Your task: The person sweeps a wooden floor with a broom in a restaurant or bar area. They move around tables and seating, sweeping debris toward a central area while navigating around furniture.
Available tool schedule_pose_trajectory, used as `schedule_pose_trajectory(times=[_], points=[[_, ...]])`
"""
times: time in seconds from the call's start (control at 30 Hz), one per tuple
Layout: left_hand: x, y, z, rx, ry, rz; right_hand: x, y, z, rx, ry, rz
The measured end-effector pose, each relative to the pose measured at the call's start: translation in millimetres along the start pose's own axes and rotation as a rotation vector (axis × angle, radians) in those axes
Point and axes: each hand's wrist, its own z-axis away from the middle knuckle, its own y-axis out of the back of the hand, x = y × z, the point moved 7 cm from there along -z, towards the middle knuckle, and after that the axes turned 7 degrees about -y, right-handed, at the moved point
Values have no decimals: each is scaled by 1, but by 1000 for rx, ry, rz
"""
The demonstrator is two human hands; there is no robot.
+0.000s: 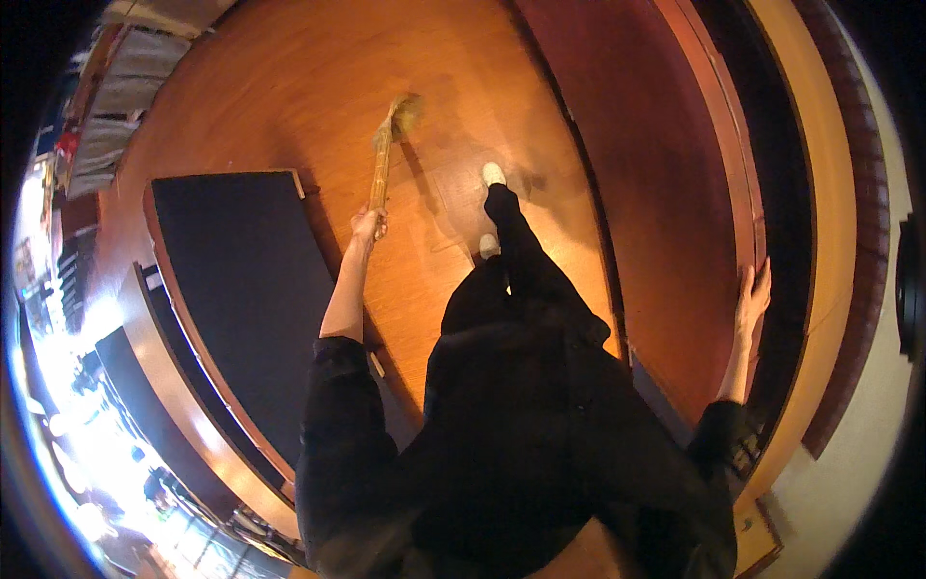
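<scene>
My left hand (369, 223) is closed around the lower end of a straw-coloured, ribbed stick, which looks like the handle of a short broom or duster (380, 170). Its fuzzy, yellowish head (406, 112) points away from me above the wood floor (434, 43); the head is blurred, and whether it touches the floor I cannot tell. On the far right, my right hand (754, 297) rests on the upper edge of a long reddish-brown wooden panel (673, 217), fingers extended. No object shows in that hand.
A black-topped table (239, 289) with brown edging stands close on my left. My feet in pale shoes (493, 174) are on the floor. Beyond the panel runs a light wooden ledge (825, 195). Grey cushion-like forms (130, 69) show at upper left.
</scene>
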Motion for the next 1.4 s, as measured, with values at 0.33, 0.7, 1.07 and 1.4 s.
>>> schedule_pose_trajectory(times=[0.33, 0.7, 1.07, 1.4], points=[[-5, 55, 132, 99, 26, 35, -148, -33, -188, -32, -12, -302], [-146, -23, 295, 690, 380, 989, -273, -164, -261, -214, 108, 56], [-156, 3, 136, 699, 422, 1681, -291, -144, -234, -103, 32, 115], [-15, -24, -29, 287, 235, 1309, -293, -148, -238, -109, 50, 53]])
